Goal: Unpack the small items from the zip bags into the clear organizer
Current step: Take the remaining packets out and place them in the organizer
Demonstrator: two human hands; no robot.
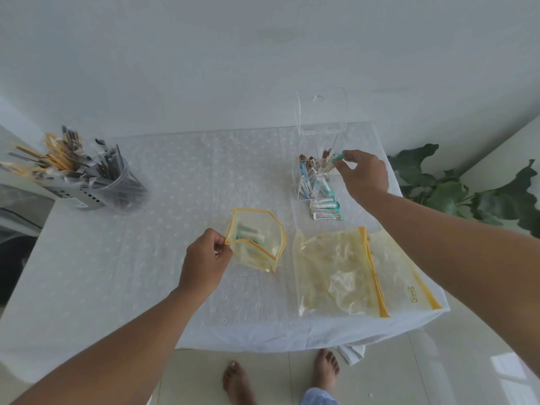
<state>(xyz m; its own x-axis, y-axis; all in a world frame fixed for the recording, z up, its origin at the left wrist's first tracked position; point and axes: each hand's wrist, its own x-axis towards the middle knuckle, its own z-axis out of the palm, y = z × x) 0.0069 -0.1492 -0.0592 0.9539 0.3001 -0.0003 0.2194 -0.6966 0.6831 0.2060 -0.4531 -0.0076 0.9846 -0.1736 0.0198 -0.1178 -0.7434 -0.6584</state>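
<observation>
Organizer (317,182) held sachets; small bag (257,241) held tubes, left hand (206,258) pinched its rim; right hand (365,176) pinched a tube (339,156) over organizer

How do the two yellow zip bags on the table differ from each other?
The small zip bag stands open, its mouth held wide by the left hand; the large zip bag lies flat and crumpled, with no hand on it. The small bag holds a few small packets; what the large bag holds cannot be told. Both are clear yellowish plastic with yellow zip edges.
</observation>
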